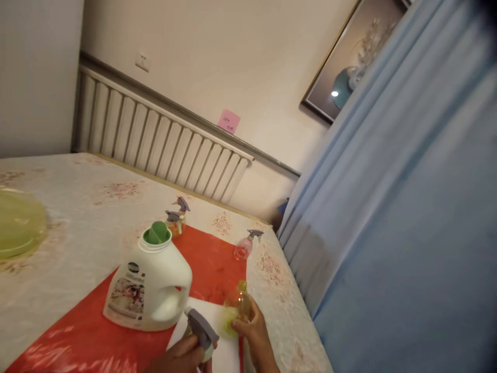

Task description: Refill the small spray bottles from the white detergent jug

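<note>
My right hand is closed around a small yellow see-through spray bottle, whose neck is uncapped. In my left hand is a grey spray nozzle, its lower part hidden by my fingers. Both hands are over a white sheet on a red plastic sheet. Just left of them stands a large white jug with a flower label, a handle and a green insert in its open mouth.
Behind the jug stand two spray bottles with grey heads. A pink spray bottle is near the red sheet's far right corner. A yellow-green basin is at the left on the flowered tablecloth. A blue curtain hangs along the right.
</note>
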The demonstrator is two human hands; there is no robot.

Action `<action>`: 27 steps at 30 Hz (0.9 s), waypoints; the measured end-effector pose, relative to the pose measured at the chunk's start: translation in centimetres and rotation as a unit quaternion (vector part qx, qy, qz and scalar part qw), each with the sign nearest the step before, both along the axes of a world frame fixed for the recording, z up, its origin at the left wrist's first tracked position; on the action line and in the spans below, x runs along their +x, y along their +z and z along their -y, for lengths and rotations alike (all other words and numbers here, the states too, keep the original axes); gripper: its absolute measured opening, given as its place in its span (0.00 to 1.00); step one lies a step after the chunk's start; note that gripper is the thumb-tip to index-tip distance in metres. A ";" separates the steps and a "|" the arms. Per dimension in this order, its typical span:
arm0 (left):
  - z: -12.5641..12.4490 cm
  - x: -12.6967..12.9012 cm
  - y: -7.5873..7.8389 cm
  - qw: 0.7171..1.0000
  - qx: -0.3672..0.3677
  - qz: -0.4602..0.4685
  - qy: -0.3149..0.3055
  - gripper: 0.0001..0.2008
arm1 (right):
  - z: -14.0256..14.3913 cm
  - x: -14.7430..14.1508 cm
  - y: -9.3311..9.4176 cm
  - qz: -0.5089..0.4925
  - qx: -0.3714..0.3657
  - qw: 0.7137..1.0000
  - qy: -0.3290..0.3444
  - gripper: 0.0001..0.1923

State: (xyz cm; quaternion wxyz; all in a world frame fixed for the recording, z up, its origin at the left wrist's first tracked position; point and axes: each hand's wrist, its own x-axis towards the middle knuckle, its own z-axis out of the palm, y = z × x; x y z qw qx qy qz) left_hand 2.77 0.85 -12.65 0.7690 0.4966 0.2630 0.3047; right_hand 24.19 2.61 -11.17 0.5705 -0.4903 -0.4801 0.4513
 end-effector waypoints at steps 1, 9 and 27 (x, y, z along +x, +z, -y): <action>0.1 -0.4 1.0 0.999 0.031 -0.015 0.010 0.31 | 0.4 -0.2 -0.6 -0.010 0.004 1.000 0.003 0.38; 0.3 -2.8 9.2 0.972 0.168 -0.051 0.158 0.20 | 2.5 -3.0 -3.4 -0.021 0.029 0.999 0.022 0.38; -1.4 -1.0 13.8 0.945 0.223 -0.110 0.213 0.20 | 3.4 -3.3 -7.1 0.127 0.021 0.990 -0.059 0.46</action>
